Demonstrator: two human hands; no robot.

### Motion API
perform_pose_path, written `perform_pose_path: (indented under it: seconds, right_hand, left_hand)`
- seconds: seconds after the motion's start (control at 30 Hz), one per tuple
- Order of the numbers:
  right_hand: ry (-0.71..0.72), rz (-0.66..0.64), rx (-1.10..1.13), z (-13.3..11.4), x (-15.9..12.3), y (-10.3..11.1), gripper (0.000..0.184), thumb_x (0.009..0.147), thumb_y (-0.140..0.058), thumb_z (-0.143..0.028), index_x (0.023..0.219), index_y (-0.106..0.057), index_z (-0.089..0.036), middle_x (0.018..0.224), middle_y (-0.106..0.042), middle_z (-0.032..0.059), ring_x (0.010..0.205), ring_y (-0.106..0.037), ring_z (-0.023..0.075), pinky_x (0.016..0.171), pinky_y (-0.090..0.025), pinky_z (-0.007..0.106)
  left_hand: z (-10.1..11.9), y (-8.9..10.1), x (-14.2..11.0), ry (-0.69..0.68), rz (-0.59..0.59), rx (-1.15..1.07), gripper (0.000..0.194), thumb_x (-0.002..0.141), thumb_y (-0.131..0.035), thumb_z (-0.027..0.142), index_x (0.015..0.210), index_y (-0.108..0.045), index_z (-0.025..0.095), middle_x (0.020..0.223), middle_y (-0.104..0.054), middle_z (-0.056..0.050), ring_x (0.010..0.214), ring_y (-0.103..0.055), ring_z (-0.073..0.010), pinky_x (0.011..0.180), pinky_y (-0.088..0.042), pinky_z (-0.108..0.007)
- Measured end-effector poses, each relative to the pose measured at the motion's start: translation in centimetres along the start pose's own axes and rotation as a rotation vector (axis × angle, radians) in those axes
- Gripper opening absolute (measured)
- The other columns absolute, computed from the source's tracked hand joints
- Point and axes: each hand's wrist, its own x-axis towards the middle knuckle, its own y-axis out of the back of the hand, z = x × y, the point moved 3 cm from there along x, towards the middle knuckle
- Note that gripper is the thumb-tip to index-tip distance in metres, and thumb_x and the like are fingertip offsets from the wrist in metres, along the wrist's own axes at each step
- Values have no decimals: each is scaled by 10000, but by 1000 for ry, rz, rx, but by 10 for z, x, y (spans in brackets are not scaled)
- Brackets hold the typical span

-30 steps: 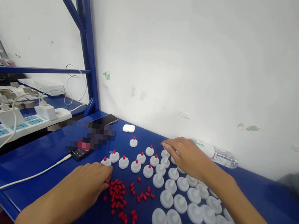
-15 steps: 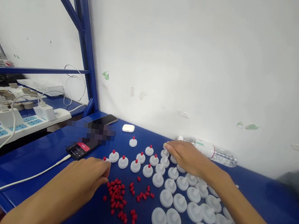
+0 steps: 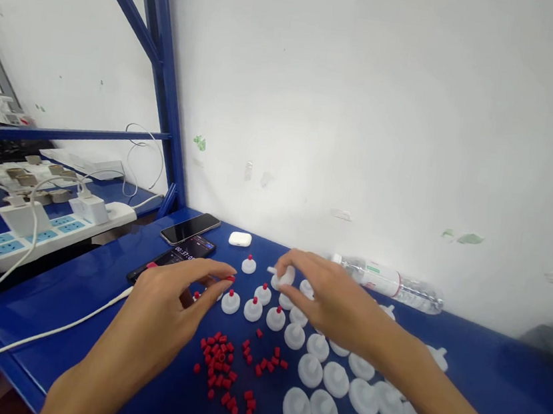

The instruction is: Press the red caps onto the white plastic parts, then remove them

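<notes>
My left hand is closed in a pinch on a small red cap, held above the table. My right hand grips a white plastic disc with a nozzle, tilted so that its nozzle points left toward the red cap. The two pieces are apart. Below my left hand lies a loose pile of red caps. Several white discs with red caps on their nozzles stand between my hands. Many uncapped white discs spread under and around my right forearm, which hides some of them.
At the back are a white earbud case and a clear plastic bottle against the wall. Two phones lie left, one partly behind my left hand. A white cable runs along the left edge, near a power strip.
My left hand has risen from beside the red pile with a red cap in its fingers. My right hand has lifted a white disc and moved left with it.
</notes>
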Motion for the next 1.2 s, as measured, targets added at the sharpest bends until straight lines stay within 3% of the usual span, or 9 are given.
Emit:
perform_pose_path:
  seconds: [0.17, 0.53, 0.63, 0.73, 0.8, 0.9, 1.03, 1.13, 1.2]
  right_hand:
    - [84, -61, -7, -34, 0, -6, 221, 969, -628, -138, 1145, -556, -251, 1017, -681, 12, 917, -639, 189, 787, -478, 318]
    - [148, -53, 7, -46, -1, -2, 194, 972, -567, -77, 1071, -499, -230, 982, -623, 14, 853, -582, 165, 732, -461, 290]
    - [219, -53, -50, -50, 0, -3, 315, 888, -455, 74, 1000, -466, -220, 955, -598, 15, 828, -554, 157, 735, -467, 285]
    - [336, -50, -242, -59, -1, -6, 376, 797, -417, 121, 963, -484, -209, 966, -582, 52, 867, -525, 203, 743, -482, 323]
    - [415, -35, -391, -66, -3, -9, 337, 824, -411, 94, 947, -521, -200, 950, -577, 77, 874, -510, 236, 763, -492, 366]
    - [488, -14, -490, -74, -4, -17, 333, 900, -341, 63, 918, -558, -189, 893, -570, 75, 827, -506, 239, 831, -497, 406]
    - [504, 17, -420, -80, -6, -25, 355, 956, -293, 45, 926, -570, -175, 859, -578, 57, 748, -510, 211, 798, -504, 365]
    - [515, -12, -353, -76, -6, -25, 285, 935, -387, 37, 979, -581, -167, 897, -609, 68, 804, -540, 226, 816, -510, 377]
    - [435, -55, -282, -64, -3, -22, 293, 903, -446, 45, 1034, -588, -174, 991, -650, 75, 881, -576, 229, 845, -525, 382]
  left_hand:
    - [9, -1, -3, -48, -24, -87, 194, 962, -617, 385, 1007, -798, 331, 984, -817, 63, 833, -745, -171, 682, -549, -253]
    - [11, -6, -2, -69, -41, -96, 176, 969, -633, 377, 1032, -785, 313, 955, -811, 62, 758, -713, -153, 664, -522, -251]
    - [10, -8, -2, -145, -68, -1, 248, 1032, -523, 387, 1030, -740, 264, 942, -785, 32, 756, -683, -155, 683, -486, -272]
    - [12, -9, -4, -223, -179, 91, 370, 1088, -345, 349, 869, -617, 229, 794, -687, 23, 656, -592, -139, 640, -435, -283]
    - [15, -7, -7, -218, -219, 74, 394, 1088, -290, 354, 807, -539, 234, 749, -640, 19, 640, -564, -144, 628, -440, -278]
    - [21, -2, -10, -188, -267, 39, 401, 1062, -251, 383, 858, -573, 256, 800, -680, -10, 735, -622, -183, 707, -498, -282]
    - [26, 2, -12, -163, -304, 76, 404, 1030, -254, 388, 868, -607, 276, 815, -720, -13, 739, -648, -195, 681, -502, -274]
    - [28, 0, -10, -175, -304, 80, 407, 1049, -252, 375, 809, -561, 262, 756, -694, 1, 644, -613, -173, 640, -467, -282]
    - [25, -3, -9, -159, -306, 101, 421, 1075, -254, 383, 801, -546, 254, 739, -677, 10, 624, -608, -164, 631, -438, -298]
